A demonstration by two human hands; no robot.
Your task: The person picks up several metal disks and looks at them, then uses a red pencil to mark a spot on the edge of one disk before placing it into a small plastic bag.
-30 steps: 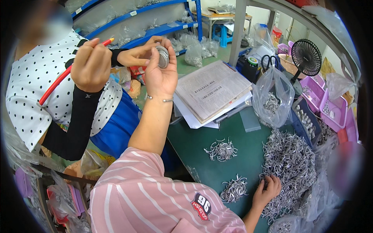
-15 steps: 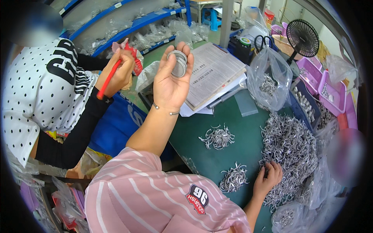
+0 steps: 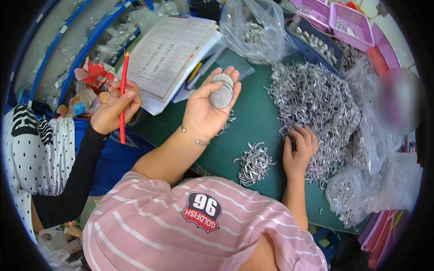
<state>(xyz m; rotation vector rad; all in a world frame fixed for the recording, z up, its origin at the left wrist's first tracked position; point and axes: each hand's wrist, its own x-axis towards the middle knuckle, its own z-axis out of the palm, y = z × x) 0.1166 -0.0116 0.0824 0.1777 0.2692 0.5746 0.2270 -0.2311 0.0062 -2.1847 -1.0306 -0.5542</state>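
My left hand (image 3: 205, 106) is raised palm up over the table, its thumb pressed on several overlapping coin-like silver discs (image 3: 222, 98). At the left edge of a big pile of curved silver metal pieces (image 3: 316, 104) rests my right hand (image 3: 299, 149). Its fingers are loosely bent, the thumb stands apart, and I see nothing held in it. Between my arms lies a small heap of the same curved pieces (image 3: 254, 165). Another small heap (image 3: 229, 122) is mostly hidden behind my left hand.
At left, a co-worker's hand (image 3: 118, 106) holds a red pen (image 3: 123, 99). An open book (image 3: 169, 52) lies on the green table (image 3: 217, 158). Clear plastic bags (image 3: 275, 40), a dark tray of silver parts (image 3: 312, 49) and purple baskets (image 3: 350, 25) stand around the pile.
The view has shifted, and my left hand is lower over the table with the discs' flat faces turned up. The co-worker's pen now points upward. My right hand stays at the pile's edge.
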